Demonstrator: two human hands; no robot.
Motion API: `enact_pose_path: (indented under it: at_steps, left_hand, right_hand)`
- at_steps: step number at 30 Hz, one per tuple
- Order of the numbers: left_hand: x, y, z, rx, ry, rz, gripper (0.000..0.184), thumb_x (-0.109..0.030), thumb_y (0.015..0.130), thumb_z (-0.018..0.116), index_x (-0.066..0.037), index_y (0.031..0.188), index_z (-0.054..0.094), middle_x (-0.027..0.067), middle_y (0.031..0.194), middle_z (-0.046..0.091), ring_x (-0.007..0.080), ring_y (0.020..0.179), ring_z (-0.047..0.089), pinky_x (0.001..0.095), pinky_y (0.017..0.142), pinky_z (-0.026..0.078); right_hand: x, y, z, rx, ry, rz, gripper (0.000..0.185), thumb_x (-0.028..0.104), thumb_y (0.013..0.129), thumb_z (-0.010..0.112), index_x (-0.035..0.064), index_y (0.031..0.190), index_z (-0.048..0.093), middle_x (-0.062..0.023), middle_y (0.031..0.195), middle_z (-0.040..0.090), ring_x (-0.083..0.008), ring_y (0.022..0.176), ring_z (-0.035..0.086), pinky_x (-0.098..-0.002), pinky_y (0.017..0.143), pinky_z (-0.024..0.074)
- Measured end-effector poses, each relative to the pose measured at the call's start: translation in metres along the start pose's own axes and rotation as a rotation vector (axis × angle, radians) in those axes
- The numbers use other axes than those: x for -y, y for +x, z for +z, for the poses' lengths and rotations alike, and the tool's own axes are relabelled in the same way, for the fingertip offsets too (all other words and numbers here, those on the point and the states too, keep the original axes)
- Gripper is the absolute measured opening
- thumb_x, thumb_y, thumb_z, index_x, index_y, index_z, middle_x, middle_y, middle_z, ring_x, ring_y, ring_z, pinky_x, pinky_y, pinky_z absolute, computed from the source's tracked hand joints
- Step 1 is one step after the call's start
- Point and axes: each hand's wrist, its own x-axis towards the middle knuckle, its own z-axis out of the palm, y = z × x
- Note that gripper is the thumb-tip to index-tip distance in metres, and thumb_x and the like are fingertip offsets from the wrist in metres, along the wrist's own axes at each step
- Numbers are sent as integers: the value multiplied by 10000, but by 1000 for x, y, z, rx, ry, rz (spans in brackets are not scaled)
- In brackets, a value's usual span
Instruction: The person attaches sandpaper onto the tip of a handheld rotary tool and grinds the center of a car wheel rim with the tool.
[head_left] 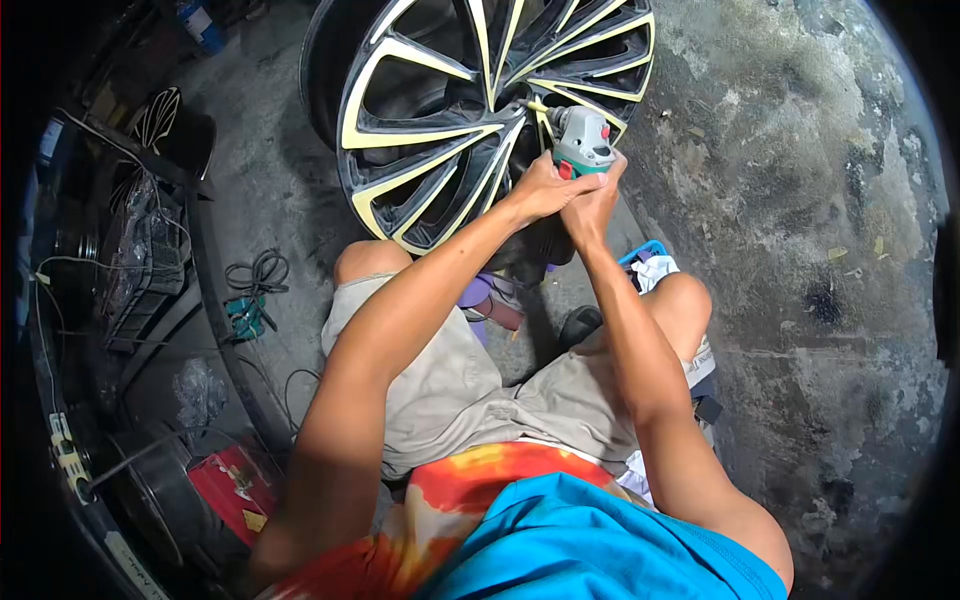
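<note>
Both my hands are wrapped round a grey and green electric drill [585, 140] with red switches. My left hand [543, 190] closes on it from the left, near a red button. From below and to the right, my right hand [592, 208] grips its body. A narrow yellow bit [537, 104] sticks out of the drill's front toward the wheel's hub; whether it touches the metal I cannot tell. The car wheel rim [425, 137] stands tilted before me, its spokes pale yellow on the faces and dark between. My fingers under the drill are partly hidden.
A coiled dark cable with a green plug [245, 316] lies on the floor at left. Beyond it a metal rack [150, 262] holds wrapped items. A red box [235, 490] sits lower left. Beside my right knee is a blue basket [645, 250] with white cloth.
</note>
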Motion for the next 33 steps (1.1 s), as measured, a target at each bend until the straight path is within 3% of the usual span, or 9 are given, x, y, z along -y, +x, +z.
enact_pose_path:
  at_steps: [7, 11, 13, 15, 18, 26, 29, 32, 33]
  left_hand:
    - [2, -26, -22, -60, 464, -207, 738, -482, 868, 818, 19, 1353, 577, 110, 1181, 696, 181, 1097, 643, 315, 974, 503]
    - [-11, -74, -40, -22, 377, -184, 820, -575, 888, 761, 78, 1349, 575, 133, 1109, 695, 180, 988, 643, 331, 856, 523]
    - [-7, -102, -64, 96, 641, -300, 667, -634, 902, 710, -1, 1108, 745, 78, 925, 700, 148, 798, 589, 321, 727, 492]
    - [-5, -134, -89, 300, 939, -470, 798, -761, 931, 540, -21, 695, 721, 45, 593, 580, 156, 607, 543, 349, 600, 453]
    - [17, -179, -120, 123, 869, -818, 909, -824, 897, 498, 11, 575, 659, 158, 608, 653, 247, 578, 633, 403, 673, 540]
    - [28, -189, -132, -601, 742, -11, 545, -477, 931, 715, 67, 950, 754, 248, 890, 757, 338, 896, 763, 431, 770, 541]
    - [34, -186, -135, -659, 786, -93, 386, -349, 925, 743, 32, 859, 733, 111, 739, 730, 166, 709, 703, 357, 665, 518]
    - [38, -178, -147, -642, 818, -153, 350, -311, 912, 744, 37, 873, 739, 118, 734, 735, 173, 665, 694, 371, 644, 521]
    - [27, -175, -141, -658, 753, -105, 455, -340, 871, 754, 105, 787, 706, 267, 727, 707, 354, 739, 757, 457, 678, 532]
  right_hand:
    - [-15, -11, 14, 74, 59, 202, 817, 242, 676, 913, -23, 1298, 454, -161, 1055, 691, -261, 935, 679, -398, 852, 555]
    - [-11, -8, -2, 94, 150, 328, 799, 259, 656, 916, -41, 1261, 489, -182, 1086, 682, -268, 937, 681, -403, 862, 554]
    - [4, -8, -23, 105, 126, 295, 755, 245, 679, 916, -35, 1240, 496, -157, 1072, 678, -232, 923, 670, -372, 839, 554]
    - [-4, -5, -36, 103, 86, 229, 704, 243, 698, 910, -21, 1212, 507, -135, 1064, 672, -202, 916, 661, -346, 821, 552]
    - [2, -7, -60, 132, 80, 240, 750, 280, 666, 933, -36, 1182, 491, -181, 1088, 657, -263, 978, 656, -393, 877, 540]
    - [-10, -8, -69, 144, -73, 203, 659, 247, 699, 883, -26, 1179, 522, -143, 1045, 679, -226, 927, 667, -360, 843, 544]
    - [0, -9, -69, 152, -55, 229, 755, 287, 665, 905, -49, 1201, 494, -202, 1084, 674, -292, 980, 675, -397, 878, 541]
    - [1, -7, -69, 139, -52, 223, 792, 302, 649, 917, -58, 1203, 480, -224, 1104, 672, -313, 999, 679, -409, 888, 541]
    - [0, -6, -70, 137, -61, 214, 789, 301, 650, 916, -58, 1201, 480, -223, 1105, 674, -309, 1000, 680, -408, 887, 541]
